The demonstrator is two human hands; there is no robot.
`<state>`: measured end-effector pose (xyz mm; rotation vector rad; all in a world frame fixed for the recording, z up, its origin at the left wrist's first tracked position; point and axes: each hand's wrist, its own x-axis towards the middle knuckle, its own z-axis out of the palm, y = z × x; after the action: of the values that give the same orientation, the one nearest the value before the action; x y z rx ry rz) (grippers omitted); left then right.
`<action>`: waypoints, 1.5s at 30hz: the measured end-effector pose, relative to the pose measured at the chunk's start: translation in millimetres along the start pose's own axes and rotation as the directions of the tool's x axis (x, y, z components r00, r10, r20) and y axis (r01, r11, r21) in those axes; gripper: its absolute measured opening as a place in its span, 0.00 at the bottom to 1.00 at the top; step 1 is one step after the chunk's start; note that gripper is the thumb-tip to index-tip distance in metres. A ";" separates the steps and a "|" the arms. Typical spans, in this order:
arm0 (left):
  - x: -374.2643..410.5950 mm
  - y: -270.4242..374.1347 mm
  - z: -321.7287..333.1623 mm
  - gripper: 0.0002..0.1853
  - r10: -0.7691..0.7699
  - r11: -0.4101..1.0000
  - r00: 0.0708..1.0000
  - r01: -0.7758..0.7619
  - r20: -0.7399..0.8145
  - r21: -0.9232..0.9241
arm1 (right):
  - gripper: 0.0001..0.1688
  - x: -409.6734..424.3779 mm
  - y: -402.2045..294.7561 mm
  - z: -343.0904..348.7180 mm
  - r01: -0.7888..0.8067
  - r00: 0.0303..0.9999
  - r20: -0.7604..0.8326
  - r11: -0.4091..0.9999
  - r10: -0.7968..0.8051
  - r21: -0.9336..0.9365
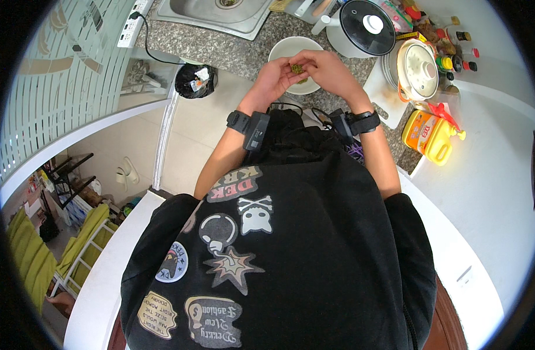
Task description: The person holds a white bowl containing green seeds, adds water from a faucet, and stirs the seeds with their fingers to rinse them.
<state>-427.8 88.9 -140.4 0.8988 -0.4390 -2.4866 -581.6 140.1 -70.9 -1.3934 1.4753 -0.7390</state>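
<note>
Both hands meet over a white bowl (293,46) on the granite counter. My left hand (272,78) is turned palm up, its fingers cupped beneath a small, greenish, grainy clump (297,69). From the other side, my right hand (330,72) curls over with thumb and fingertips at the same clump. What exactly the clump is, I cannot tell. Below the fingers, more greenish bits (302,81) show against the bowl's white inside. Each wrist wears a black strap with a dark device. The hands cover part of the bowl.
A lidded pot (355,33) stands beyond the bowl, near a steel sink (197,11). Rightward are a white cutting board (390,103), a lidded cream pot (420,70), several condiment bottles (462,48) and a yellow pump bottle (433,135). A black-lined bin (188,87) stands left.
</note>
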 end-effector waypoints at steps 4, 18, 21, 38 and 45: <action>0.5 1.2 1.3 0.16 -0.014 0.999 1.000 0.014 -0.005 0.035 | 0.18 1.8 16.9 1.8 0.017 1.000 -0.020 0.998 -0.016 0.053; 0.6 4.2 2.9 0.18 -0.005 0.995 1.000 0.004 0.013 0.098 | 0.12 3.7 14.5 0.7 0.011 0.997 -0.072 0.999 -0.008 0.044; 3.7 3.7 -0.8 0.18 -0.021 0.995 0.998 0.015 0.058 0.097 | 0.11 2.6 6.6 0.4 0.053 0.996 -0.073 0.998 -0.056 -0.044; 3.0 9.6 -5.6 0.17 -0.024 0.988 1.000 0.021 0.014 0.150 | 0.11 9.4 31.0 5.5 0.124 0.982 -0.147 0.992 -0.120 0.016; 6.2 13.5 -12.5 0.15 -0.016 0.854 1.000 0.008 0.011 0.521 | 0.11 6.5 59.6 4.1 0.015 0.970 -0.237 0.992 -0.044 -0.123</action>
<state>-419.6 72.6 -146.8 1.0787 -1.1582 -2.4195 -601.2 144.6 -127.5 -1.4581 1.7138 -0.8740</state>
